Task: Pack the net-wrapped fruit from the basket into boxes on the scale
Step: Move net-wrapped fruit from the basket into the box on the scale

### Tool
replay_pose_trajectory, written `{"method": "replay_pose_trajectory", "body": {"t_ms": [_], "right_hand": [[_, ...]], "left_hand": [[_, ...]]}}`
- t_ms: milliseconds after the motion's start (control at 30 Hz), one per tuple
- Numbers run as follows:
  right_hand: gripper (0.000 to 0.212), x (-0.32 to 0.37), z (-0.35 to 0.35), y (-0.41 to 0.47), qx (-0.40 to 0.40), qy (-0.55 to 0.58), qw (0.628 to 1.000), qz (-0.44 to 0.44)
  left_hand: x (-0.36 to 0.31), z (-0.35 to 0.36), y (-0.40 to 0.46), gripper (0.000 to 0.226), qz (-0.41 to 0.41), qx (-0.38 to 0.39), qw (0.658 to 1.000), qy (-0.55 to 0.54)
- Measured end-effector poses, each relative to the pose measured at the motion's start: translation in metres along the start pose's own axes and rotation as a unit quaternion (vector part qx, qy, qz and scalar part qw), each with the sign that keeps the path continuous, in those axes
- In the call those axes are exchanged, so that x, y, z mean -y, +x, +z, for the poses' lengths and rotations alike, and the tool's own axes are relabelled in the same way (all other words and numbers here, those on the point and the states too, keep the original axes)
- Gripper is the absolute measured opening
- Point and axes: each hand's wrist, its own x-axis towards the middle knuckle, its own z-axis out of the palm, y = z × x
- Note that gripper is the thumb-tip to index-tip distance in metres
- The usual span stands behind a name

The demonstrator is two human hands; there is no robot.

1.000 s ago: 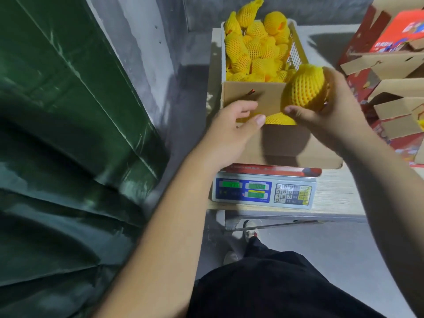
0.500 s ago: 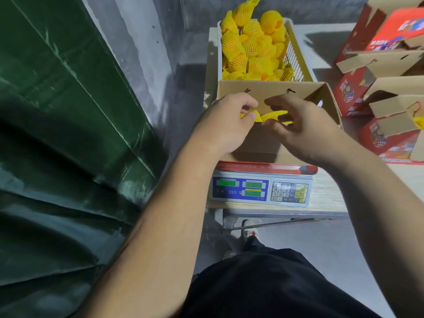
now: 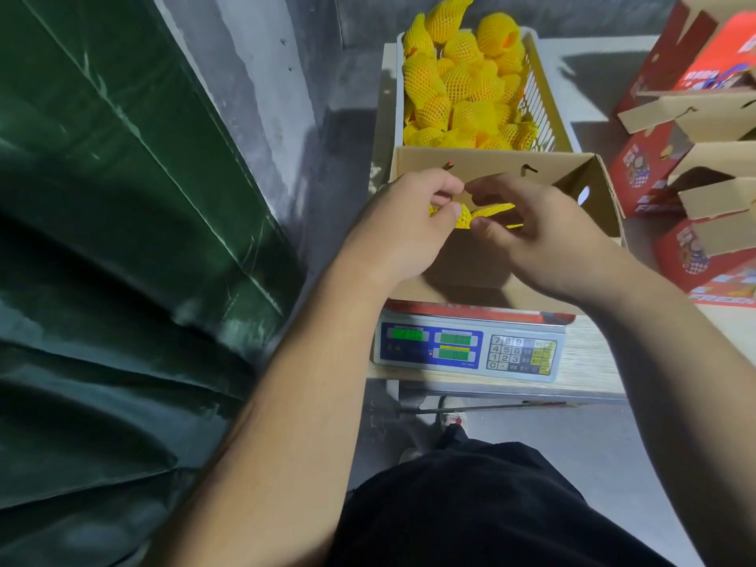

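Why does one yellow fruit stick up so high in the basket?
The basket is heaped past its rim, so one netted fruit pokes up at the far end and could roll off. Otherwise nothing looks spilled or broken.

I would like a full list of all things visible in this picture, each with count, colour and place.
basket: one, pale yellow, behind the box
wrapped fruit: many, yellow net, heaped in the basket; some inside the box under the hands
box: one, brown cardboard, open, on the scale
scale: one, white and blue, green displays, on the table edge
printed boxes: several, red, open flaps, at the right
sheet: one, dark green, at the left
left hand: fingers pinching yellow net in the box
right hand: fingers curled at the same net
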Motion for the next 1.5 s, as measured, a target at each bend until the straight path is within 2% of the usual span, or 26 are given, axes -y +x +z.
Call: {"method": "replay_pose_trajectory", "body": {"t_ms": [200, 400, 533, 600, 700, 767, 867, 967, 1100, 1167, 1233, 1300, 1400, 1500], "right_hand": [[0.036, -0.012, -0.013, 0.025, -0.002, 0.007, 1.000, -0.017], [0.037, -0.045, -0.044, 0.074, 0.030, 0.016, 0.999, -0.012], [0.032, -0.105, -0.076, 0.122, 0.029, 0.029, 0.998, 0.039], [0.030, -0.144, -0.082, 0.147, 0.020, -0.007, 0.996, 0.084], [0.034, -0.191, -0.075, 0.185, 0.082, -0.061, 0.987, 0.126], [0.034, -0.211, -0.062, 0.205, 0.148, -0.105, 0.975, 0.128], [0.033, -0.234, -0.046, 0.227, 0.189, -0.172, 0.963, 0.090], [0.060, -0.246, -0.035, 0.244, 0.207, -0.207, 0.953, 0.078], [0.071, -0.256, -0.028, 0.265, 0.328, -0.227, 0.912, 0.096], [0.072, -0.257, -0.023, 0.271, 0.384, -0.209, 0.896, 0.083], [0.058, -0.257, -0.017, 0.274, 0.415, -0.138, 0.895, 0.093], [0.059, -0.262, -0.011, 0.279, 0.399, -0.050, 0.905, 0.138], [0.061, -0.268, -0.005, 0.283, 0.375, -0.031, 0.911, 0.171], [0.059, -0.273, 0.001, 0.282, 0.337, 0.053, 0.923, 0.178]], "left_hand": [[-0.008, 0.005, 0.031, 0.033, 0.002, -0.003, 1.000, -0.005], [-0.013, 0.014, 0.089, 0.033, 0.002, 0.002, 1.000, -0.021], [-0.004, 0.019, 0.139, 0.032, -0.015, -0.014, 1.000, -0.015], [0.002, 0.025, 0.165, 0.031, -0.023, -0.031, 0.999, 0.009], [0.007, 0.042, 0.215, 0.041, -0.034, -0.018, 0.998, 0.054], [0.008, 0.060, 0.252, 0.056, -0.064, 0.029, 0.993, 0.096], [0.013, 0.091, 0.303, 0.076, -0.160, 0.115, 0.966, 0.169], [0.030, 0.106, 0.329, 0.088, -0.266, 0.173, 0.920, 0.231], [0.048, 0.113, 0.334, 0.097, -0.310, 0.224, 0.873, 0.303], [0.049, 0.118, 0.334, 0.102, -0.322, 0.208, 0.870, 0.311], [0.049, 0.121, 0.334, 0.095, -0.313, 0.174, 0.875, 0.325], [0.050, 0.124, 0.334, 0.086, -0.309, 0.160, 0.882, 0.319], [0.054, 0.126, 0.335, 0.082, -0.292, 0.139, 0.899, 0.295], [0.059, 0.129, 0.334, 0.080, -0.274, 0.121, 0.911, 0.284]]}}
